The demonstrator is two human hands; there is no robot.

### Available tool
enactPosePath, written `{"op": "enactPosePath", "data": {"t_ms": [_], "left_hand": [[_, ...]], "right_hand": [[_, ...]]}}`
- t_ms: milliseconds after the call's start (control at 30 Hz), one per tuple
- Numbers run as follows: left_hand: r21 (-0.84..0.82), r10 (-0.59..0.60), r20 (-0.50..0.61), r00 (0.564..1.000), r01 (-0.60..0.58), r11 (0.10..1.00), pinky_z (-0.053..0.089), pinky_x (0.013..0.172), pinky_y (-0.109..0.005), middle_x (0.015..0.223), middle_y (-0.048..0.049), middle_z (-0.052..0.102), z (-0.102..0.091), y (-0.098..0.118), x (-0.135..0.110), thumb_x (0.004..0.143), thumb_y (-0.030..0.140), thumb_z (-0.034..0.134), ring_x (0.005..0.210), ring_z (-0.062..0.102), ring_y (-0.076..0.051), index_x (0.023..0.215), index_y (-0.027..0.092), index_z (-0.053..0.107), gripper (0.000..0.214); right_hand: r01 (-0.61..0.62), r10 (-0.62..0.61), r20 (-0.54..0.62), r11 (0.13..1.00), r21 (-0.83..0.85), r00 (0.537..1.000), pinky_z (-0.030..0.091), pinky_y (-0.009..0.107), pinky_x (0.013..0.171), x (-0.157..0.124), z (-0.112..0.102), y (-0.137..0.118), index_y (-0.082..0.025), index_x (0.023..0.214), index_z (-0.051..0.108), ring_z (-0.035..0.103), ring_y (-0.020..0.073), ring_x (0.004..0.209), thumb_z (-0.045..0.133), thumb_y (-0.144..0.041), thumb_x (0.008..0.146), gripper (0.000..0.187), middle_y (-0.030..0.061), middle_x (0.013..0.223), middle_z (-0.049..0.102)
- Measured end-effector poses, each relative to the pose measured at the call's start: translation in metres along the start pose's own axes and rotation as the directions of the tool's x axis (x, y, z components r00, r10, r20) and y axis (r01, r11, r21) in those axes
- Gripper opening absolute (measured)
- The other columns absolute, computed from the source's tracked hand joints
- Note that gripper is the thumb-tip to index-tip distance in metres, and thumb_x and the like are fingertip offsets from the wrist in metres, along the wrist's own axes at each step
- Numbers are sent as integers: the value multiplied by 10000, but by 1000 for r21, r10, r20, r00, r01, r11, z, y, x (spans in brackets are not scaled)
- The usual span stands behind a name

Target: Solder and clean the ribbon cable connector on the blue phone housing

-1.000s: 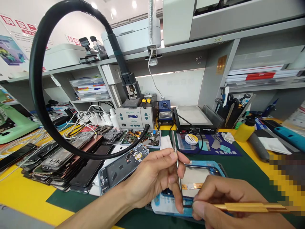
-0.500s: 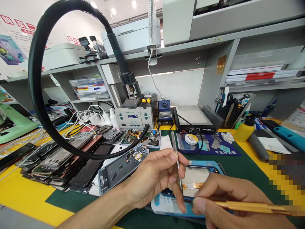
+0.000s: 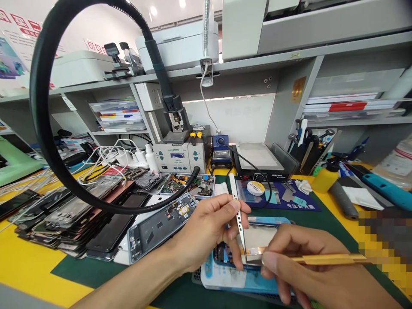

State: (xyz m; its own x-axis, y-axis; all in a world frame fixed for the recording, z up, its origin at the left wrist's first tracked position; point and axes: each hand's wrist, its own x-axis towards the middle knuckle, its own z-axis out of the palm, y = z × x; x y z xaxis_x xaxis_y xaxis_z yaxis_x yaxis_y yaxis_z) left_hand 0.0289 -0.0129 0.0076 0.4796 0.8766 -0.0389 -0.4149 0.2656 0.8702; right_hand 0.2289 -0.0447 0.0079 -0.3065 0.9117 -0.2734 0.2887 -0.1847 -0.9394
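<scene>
My left hand (image 3: 215, 223) pinches metal tweezers (image 3: 238, 219) with a row of holes, their tips pointing down at the edge of a phone frame (image 3: 222, 257). A slim gold-handled tool (image 3: 331, 259) lies in my closed right hand (image 3: 302, 262). Its thin dark blade seems to reach toward the same edge, near the tweezer tips. The phone rests in a blue and white holder (image 3: 222, 277) on the green mat. An orange flex strip (image 3: 257, 251) crosses its pale inner area. My fingers cover part of the phone.
To the left lie an opened phone shell (image 3: 157, 231) and a stack of phones (image 3: 80, 214). Behind stand a hot-air station (image 3: 180, 156) with a looping black hose (image 3: 41, 107), a heating plate (image 3: 260, 156) and a yellow bottle (image 3: 325, 178).
The tweezers have turned in my left hand, so their holed flat side now shows and their tips meet the phone's edge. My right hand stays near that edge with the gold-handled tool.
</scene>
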Motion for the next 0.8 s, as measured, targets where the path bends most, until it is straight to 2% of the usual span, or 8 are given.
{"op": "enactPosePath", "data": {"t_ms": [167, 267, 400, 567, 733, 800], "left_hand": [[146, -38, -8, 999, 39, 989, 447, 300, -156, 776, 0, 588, 8, 4, 13, 1008, 295, 580, 400, 472, -50, 938, 135, 675, 198], [295, -58, -11, 998, 58, 954, 356, 288, -142, 663, 35, 559, 12, 6, 17, 1016, 336, 553, 335, 413, -42, 917, 160, 652, 225], [426, -115, -25, 993, 114, 897, 311, 295, -132, 548, 60, 523, 12, 5, 15, 1023, 388, 517, 295, 385, -40, 878, 170, 626, 283], [452, -138, -65, 988, 152, 879, 315, 301, -134, 535, 65, 509, 8, 4, 11, 1023, 389, 501, 293, 384, -39, 871, 170, 623, 293], [437, -136, -72, 988, 154, 886, 316, 303, -134, 544, 69, 506, 8, 6, 13, 1035, 369, 481, 290, 393, -38, 874, 170, 612, 287], [433, -141, -74, 987, 159, 887, 314, 305, -132, 546, 72, 501, 7, 6, 13, 1034, 370, 486, 290, 392, -35, 869, 170, 608, 286]], "right_hand": [[83, -80, 50, 994, -72, 996, 350, 163, 419, 5, -17, 0, -207, 720, 675, 545, 85, 474, 705, -456, 876, 295, -27, 579, 651], [120, -113, 53, 983, -139, 992, 351, 181, 439, 7, -26, 0, -213, 742, 698, 532, 89, 492, 704, -481, 883, 303, -30, 596, 630], [62, -49, 80, 983, -174, 996, 312, 182, 451, 10, -30, 1, -222, 724, 676, 443, 80, 484, 714, -536, 863, 346, -57, 537, 541], [-45, 58, 99, 991, -130, 993, 355, 177, 437, 13, -24, 3, -228, 736, 653, 492, 81, 466, 737, -492, 829, 292, -56, 567, 566], [-93, 79, -90, 982, -165, 993, 386, 186, 427, 11, -13, -6, -208, 625, 661, 500, 77, 418, 765, -437, 706, 264, -61, 498, 523], [-116, 96, -130, 980, -161, 987, 371, 190, 419, 11, -9, -9, -205, 604, 654, 485, 74, 397, 755, -437, 673, 263, -66, 477, 502]]}}
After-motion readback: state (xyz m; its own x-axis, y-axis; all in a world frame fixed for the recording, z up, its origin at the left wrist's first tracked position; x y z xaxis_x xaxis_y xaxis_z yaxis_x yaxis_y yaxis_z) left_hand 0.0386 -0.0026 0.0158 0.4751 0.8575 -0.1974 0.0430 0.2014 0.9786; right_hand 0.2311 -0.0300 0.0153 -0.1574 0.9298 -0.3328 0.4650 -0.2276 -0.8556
